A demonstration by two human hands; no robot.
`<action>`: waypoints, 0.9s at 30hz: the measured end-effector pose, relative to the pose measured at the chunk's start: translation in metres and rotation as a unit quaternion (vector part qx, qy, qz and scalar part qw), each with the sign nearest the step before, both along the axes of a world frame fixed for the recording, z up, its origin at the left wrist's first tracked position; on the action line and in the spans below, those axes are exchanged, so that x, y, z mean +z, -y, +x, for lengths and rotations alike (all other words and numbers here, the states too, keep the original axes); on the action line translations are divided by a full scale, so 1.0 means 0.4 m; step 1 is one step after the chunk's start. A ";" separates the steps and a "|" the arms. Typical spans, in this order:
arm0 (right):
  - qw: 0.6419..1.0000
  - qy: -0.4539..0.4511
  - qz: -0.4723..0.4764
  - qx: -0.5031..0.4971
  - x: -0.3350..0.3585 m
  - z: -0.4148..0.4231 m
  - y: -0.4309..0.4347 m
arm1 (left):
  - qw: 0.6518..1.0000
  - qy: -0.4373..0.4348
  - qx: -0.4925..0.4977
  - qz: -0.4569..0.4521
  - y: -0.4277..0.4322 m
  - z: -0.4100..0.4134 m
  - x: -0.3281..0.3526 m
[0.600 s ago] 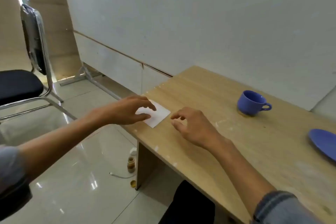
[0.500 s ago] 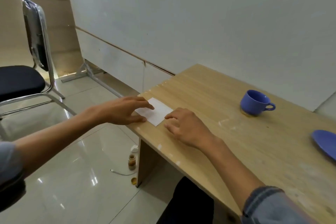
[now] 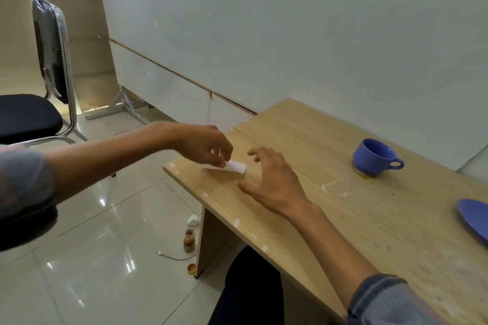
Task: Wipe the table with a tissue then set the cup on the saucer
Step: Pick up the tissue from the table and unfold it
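Note:
A white folded tissue (image 3: 235,166) lies near the left corner of the wooden table (image 3: 356,219). My left hand (image 3: 204,146) pinches its near edge and lifts it, so part of it curls off the surface. Just to the right of the tissue, my right hand (image 3: 274,182) hovers with fingers spread and holds nothing. A blue cup (image 3: 373,157) stands upright toward the back of the table, handle pointing right. The blue saucer (image 3: 475,219) sits at the right edge of the view, partly cut off, apart from the cup.
A white wall panel (image 3: 290,34) runs behind the table. A black chair with a chrome frame (image 3: 31,113) stands on the tiled floor at left. Under the table's left end lie a small bottle (image 3: 189,240), a white cable and a cap.
The tissue lay flat under my left fingers; now the left hand has pinched it and raised its edge. My right hand has lifted off the tissue's right edge and opened.

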State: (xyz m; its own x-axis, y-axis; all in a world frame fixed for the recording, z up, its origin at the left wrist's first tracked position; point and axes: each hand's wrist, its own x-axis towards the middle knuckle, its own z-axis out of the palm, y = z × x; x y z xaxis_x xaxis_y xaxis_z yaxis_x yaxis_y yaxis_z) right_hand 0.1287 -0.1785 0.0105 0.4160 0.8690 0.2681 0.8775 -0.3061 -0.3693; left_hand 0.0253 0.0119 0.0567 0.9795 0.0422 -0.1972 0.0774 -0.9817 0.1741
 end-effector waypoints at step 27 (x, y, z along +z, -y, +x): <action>0.662 -0.591 0.448 -0.107 0.151 0.283 0.427 | 0.871 0.475 -0.129 0.005 0.514 0.377 0.106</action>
